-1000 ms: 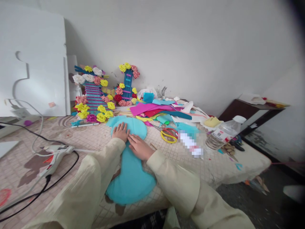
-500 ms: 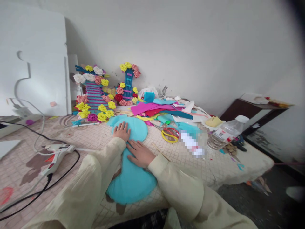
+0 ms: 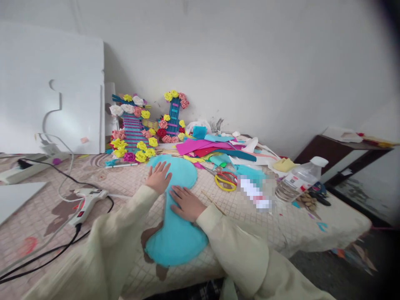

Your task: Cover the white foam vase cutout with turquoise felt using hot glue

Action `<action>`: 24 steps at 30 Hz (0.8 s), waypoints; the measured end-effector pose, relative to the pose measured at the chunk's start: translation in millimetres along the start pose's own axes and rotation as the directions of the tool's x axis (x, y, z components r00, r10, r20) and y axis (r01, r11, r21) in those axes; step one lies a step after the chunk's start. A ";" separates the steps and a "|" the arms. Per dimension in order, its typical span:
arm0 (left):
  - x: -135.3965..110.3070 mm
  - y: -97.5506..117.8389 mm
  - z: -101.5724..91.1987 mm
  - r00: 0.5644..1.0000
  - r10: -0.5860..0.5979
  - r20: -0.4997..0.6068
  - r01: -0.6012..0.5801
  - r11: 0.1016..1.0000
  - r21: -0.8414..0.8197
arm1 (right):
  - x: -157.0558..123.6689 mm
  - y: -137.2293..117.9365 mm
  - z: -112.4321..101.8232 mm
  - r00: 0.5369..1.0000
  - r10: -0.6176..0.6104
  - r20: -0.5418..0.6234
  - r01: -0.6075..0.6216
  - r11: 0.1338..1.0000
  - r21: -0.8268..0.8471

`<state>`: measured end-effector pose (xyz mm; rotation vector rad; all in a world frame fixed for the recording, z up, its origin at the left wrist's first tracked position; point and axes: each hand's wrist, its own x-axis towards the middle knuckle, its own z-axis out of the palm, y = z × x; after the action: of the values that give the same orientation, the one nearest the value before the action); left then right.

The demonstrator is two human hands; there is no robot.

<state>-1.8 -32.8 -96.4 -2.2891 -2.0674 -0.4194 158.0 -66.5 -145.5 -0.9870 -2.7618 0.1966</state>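
A turquoise felt shape [image 3: 176,241], wide at both ends and narrow in the middle, lies flat on the tiled tablecloth [image 3: 131,187]. My left hand [image 3: 158,177] rests open on its far lobe, fingers spread. My right hand [image 3: 186,203] lies flat and open on the narrow middle, fingers pointing left. Both arms wear cream sleeves. Neither hand holds anything.
A glue gun [image 3: 86,201] with black cord lies at the left. Yellow-handled scissors [image 3: 223,181], a felt pile [image 3: 212,148] and a tipped plastic bottle [image 3: 298,179] lie at the right. Two flower-covered stick towers [image 3: 133,127] stand at the back, near a white board [image 3: 50,87].
My right hand slid a little nearer along the felt's narrow middle. The view shifted left, so everything sits further right in the frame. My left hand stays on the far lobe.
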 end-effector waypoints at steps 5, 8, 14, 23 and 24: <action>-88.0 -27.1 -54.4 0.981 0.102 -0.167 -0.106 0.994 -0.012 | -0.1 1.3 1.2 1.000 -0.018 -0.014 0.018 1.000 0.007; -128.7 -69.3 -58.3 0.961 -0.057 -0.271 0.056 0.998 -0.011 | 0.6 1.6 1.3 1.000 -0.015 0.000 0.015 1.000 0.019; -160.1 -139.8 -37.6 0.929 -0.252 -0.269 0.261 0.965 -0.001 | 2.1 0.6 2.5 1.000 -0.013 0.020 0.012 0.999 0.032; -148.4 -178.1 -22.7 0.901 -0.432 -0.038 0.433 0.891 0.141 | -0.3 -6.6 -40.6 0.995 0.037 -0.098 -0.027 0.994 0.101; -149.1 -178.9 -21.6 0.901 -0.432 -0.046 0.434 0.891 0.137 | -2.6 -10.0 -49.8 0.989 0.051 -0.136 -0.034 0.992 0.122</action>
<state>-193.3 -161.1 -136.2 -1.7298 -2.5064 -0.2800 165.4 -73.0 -95.6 -0.9899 -2.5731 0.2853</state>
